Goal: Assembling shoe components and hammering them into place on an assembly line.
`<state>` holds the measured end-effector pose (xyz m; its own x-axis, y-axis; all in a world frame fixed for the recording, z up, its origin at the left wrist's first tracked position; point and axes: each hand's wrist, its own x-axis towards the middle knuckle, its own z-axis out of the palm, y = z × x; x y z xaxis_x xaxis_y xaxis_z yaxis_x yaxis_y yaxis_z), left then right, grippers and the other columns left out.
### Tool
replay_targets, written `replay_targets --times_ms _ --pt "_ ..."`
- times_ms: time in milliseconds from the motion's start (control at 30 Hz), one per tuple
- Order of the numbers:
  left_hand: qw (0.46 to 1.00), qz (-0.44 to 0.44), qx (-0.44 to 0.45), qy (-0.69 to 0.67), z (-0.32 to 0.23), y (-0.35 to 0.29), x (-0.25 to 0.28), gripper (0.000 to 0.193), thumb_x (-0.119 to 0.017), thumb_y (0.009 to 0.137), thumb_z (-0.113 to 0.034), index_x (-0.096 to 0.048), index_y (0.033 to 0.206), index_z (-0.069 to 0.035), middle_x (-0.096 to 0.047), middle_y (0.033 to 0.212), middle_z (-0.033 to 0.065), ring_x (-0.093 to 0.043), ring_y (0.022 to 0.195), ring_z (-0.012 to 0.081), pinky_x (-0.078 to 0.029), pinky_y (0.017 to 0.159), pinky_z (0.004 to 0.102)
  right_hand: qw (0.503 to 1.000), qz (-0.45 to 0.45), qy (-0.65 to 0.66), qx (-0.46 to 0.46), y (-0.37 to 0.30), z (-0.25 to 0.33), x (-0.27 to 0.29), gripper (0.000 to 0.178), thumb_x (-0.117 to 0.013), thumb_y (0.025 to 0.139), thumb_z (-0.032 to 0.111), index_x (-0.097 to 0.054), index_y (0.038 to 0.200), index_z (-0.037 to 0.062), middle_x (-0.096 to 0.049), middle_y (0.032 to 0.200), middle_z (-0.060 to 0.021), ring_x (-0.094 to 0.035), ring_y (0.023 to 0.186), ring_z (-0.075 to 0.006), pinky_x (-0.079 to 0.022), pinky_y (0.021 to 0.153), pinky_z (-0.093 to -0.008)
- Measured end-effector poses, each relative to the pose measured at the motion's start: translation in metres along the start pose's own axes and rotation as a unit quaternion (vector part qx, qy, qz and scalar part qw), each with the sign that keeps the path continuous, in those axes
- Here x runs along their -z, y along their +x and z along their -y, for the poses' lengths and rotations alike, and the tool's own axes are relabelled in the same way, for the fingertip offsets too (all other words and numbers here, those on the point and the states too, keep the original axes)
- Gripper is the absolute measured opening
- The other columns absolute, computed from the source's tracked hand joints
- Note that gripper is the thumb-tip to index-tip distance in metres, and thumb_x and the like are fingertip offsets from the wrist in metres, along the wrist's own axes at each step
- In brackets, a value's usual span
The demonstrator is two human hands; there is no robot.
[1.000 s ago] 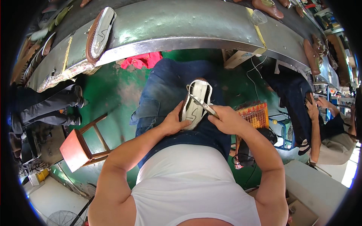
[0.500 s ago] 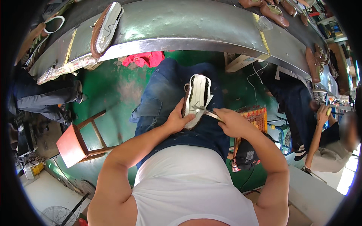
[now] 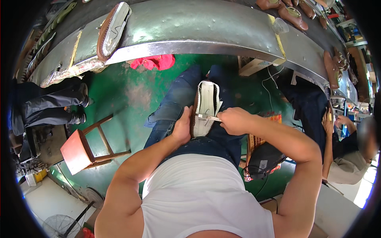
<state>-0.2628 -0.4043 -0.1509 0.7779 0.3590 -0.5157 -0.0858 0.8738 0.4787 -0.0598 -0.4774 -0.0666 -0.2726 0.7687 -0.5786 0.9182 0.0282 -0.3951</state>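
An unsoled brown shoe upper (image 3: 193, 121) lies bottom-up between my thighs, its long pale underside showing and its cream edges folded round it. My left hand (image 3: 183, 126) grips the shoe's left side; the fingers underneath are partly hidden. From the right, my right hand (image 3: 234, 120) is closed round a pale metal hand tool (image 3: 212, 118) with a crosswise head, like a hammer's. That head rests on or just over the lower part of the underside; contact cannot be told.
A metal-topped bench (image 3: 190, 23) spans the front, bearing a similar shoe (image 3: 112, 33) and brown shoes (image 3: 293, 18) at right. A stool (image 3: 77, 152) stands left. A red cloth (image 3: 152, 62) lies under the bench, a black bag (image 3: 264, 158) at right. Another person's legs (image 3: 51, 104) show left; a co-worker (image 3: 349, 158) sits right.
My right hand and the tool have shifted slightly left and up, the tool now lying more level. My left thumb has come off the underside to the shoe's left edge. My thighs have drawn closer together.
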Motion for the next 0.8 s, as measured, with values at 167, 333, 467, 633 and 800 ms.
replay_targets --times_ms 167,333,467,633,800 --pt "0.922 -0.25 -0.124 0.267 0.035 0.038 0.02 0.064 -0.028 0.106 -0.048 -0.046 0.142 0.002 -0.056 0.137 0.0165 -0.053 0.126 0.0274 -0.039 0.106 0.0334 0.988 -0.141 0.062 0.022 0.0 -0.011 -0.055 0.019 -0.064 0.084 0.014 -0.06 0.098 0.0006 -0.065 0.088 -0.0184 -0.066 0.083 -0.0378 -0.053 0.072 -0.0466" --pt "0.851 -0.27 -0.179 0.414 0.026 0.034 0.011 0.059 -0.03 0.106 -0.041 -0.052 0.134 0.006 -0.059 0.13 0.0254 -0.056 0.123 0.0349 -0.041 0.104 0.0356 0.97 -0.219 0.101 -0.032 -0.014 0.009 -0.058 0.027 -0.064 0.083 0.012 -0.058 0.107 0.0012 -0.063 0.088 -0.0178 -0.064 0.081 -0.0371 -0.052 0.072 -0.0464" --pt "0.812 -0.248 -0.198 0.489 0.029 0.036 0.023 0.052 -0.031 0.106 -0.032 -0.053 0.133 0.006 -0.057 0.129 0.0294 -0.055 0.122 0.0419 -0.043 0.103 0.0402 0.984 -0.161 0.053 -0.057 -0.026 0.001 -0.037 0.028 -0.062 0.082 0.009 -0.058 0.108 -0.0022 -0.063 0.094 -0.0198 -0.064 0.085 -0.0373 -0.053 0.076 -0.0436" --pt "0.783 -0.198 -0.26 0.529 0.027 0.029 0.022 0.048 -0.034 0.105 -0.027 -0.049 0.136 0.007 -0.054 0.132 0.0309 -0.053 0.122 0.0446 -0.043 0.104 0.0424 0.941 -0.335 -0.024 -0.03 -0.006 -0.013 -0.042 0.028 -0.061 0.083 0.006 -0.057 0.109 -0.0048 -0.063 0.097 -0.0183 -0.063 0.09 -0.037 -0.054 0.078 -0.0443" --pt "0.668 -0.089 -0.315 0.669 0.021 0.021 0.021 0.051 -0.043 0.101 -0.023 -0.035 0.15 -0.009 -0.026 0.15 0.0371 -0.052 0.117 0.0528 -0.047 0.1 0.0457 0.954 -0.256 0.092 -0.127 0.001 -0.029 -0.058 0.024 -0.062 0.088 0.014 -0.056 0.104 -0.0027 -0.065 0.09 -0.0194 -0.066 0.083 -0.0355 -0.054 0.073 -0.046"
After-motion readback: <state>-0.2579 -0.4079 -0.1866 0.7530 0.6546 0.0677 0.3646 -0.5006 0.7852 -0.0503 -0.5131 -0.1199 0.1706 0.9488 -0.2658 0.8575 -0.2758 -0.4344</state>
